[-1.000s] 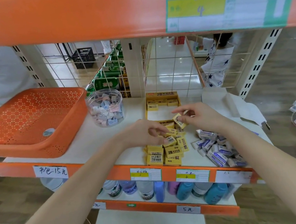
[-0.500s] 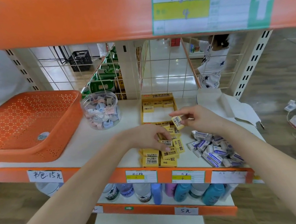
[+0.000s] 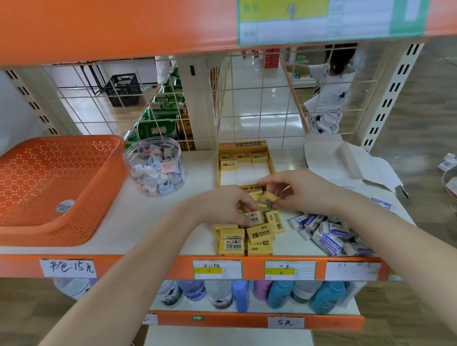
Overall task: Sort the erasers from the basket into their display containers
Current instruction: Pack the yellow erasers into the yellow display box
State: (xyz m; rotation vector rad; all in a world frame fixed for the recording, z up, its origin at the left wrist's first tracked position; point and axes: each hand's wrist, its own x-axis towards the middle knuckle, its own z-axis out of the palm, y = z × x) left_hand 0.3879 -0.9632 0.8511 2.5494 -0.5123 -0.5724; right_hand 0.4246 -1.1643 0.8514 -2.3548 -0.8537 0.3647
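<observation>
Roughly, the sorting looks about midway. The orange basket (image 3: 105,197) at the left of the shelf (image 3: 147,218) holds only a small round disc, so the emptying seems done, and the clear jar (image 3: 155,167) beside it is already full of pastel erasers. What is left is the boxing. The yellow display box (image 3: 243,146) at the back has just one row filled along its far wall, while the yellow erasers (image 3: 259,234) lie in a loose heap at the shelf's front edge. The white-and-blue erasers (image 3: 328,232) are heaped just to their right, none in a container. Both hands work over the yellow heap: the left hand (image 3: 225,205) curls its fingers down, pinching one eraser on top, and the right hand (image 3: 297,191) pinches another between thumb and fingertips, just before the box. An opened white carton (image 3: 347,160) lies at the right rear, probably for the white ones. Nothing blocks the way to the box.
</observation>
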